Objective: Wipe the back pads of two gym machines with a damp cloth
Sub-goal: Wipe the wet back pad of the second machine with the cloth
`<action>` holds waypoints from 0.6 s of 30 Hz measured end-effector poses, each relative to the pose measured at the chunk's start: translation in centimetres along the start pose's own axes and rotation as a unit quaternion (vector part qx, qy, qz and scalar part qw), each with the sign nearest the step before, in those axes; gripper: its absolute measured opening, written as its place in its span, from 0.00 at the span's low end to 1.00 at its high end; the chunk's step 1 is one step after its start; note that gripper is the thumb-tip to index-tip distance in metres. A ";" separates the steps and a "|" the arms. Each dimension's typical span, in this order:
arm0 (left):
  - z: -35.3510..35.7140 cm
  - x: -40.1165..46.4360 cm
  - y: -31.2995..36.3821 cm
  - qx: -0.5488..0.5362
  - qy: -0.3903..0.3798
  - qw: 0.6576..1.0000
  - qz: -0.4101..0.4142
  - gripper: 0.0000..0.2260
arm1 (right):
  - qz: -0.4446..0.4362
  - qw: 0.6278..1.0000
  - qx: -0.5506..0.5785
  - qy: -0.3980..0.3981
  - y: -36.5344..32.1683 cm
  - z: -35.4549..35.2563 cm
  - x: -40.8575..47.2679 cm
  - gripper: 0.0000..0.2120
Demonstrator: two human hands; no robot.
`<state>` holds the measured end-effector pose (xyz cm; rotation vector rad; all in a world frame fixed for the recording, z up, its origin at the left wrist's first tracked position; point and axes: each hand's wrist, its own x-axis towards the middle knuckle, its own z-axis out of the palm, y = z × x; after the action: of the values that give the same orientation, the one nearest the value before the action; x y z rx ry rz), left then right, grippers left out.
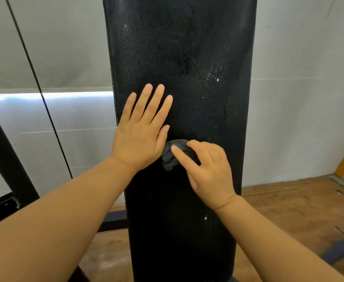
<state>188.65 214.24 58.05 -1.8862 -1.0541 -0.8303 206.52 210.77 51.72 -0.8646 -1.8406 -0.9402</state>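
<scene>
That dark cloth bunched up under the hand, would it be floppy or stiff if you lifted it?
Probably floppy: the cloth is crumpled into soft folds under the right hand. It looks small, so likely light, perhaps a bit heavier if damp. It should not slide easily on the grained back pad.

A tall black textured vinyl back pad (179, 68) stands upright before a pale wall. The left hand (140, 131) lies flat on it, fingers straight. Just beside it, the right hand (209, 171) grips a bunched dark grey cloth (172, 155) against the pad.
</scene>
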 end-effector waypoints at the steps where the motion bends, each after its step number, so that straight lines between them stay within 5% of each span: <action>1: 0.1 -0.1 0.0 0.002 0.003 1.000 0.001 0.24 | 0.004 1.000 0.005 0.000 -0.1 0.0 -0.4 0.15; 7: 0.3 -0.3 0.6 0.009 0.013 1.000 -0.016 0.25 | 0.026 0.999 0.012 -0.014 -0.1 -0.4 -3.5 0.15; 13: 0.9 -0.6 2.6 0.017 0.014 0.996 -0.082 0.27 | 0.146 0.987 0.007 0.072 2.9 -0.5 1.1 0.12; 18: 1.1 -0.7 2.8 0.034 0.019 0.995 -0.088 0.27 | 0.156 0.983 0.014 0.092 2.5 0.0 -0.3 0.11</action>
<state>190.97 213.98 56.04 -1.7326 -1.2222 -0.9154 208.72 211.92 52.09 -0.9811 -1.5044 -0.7669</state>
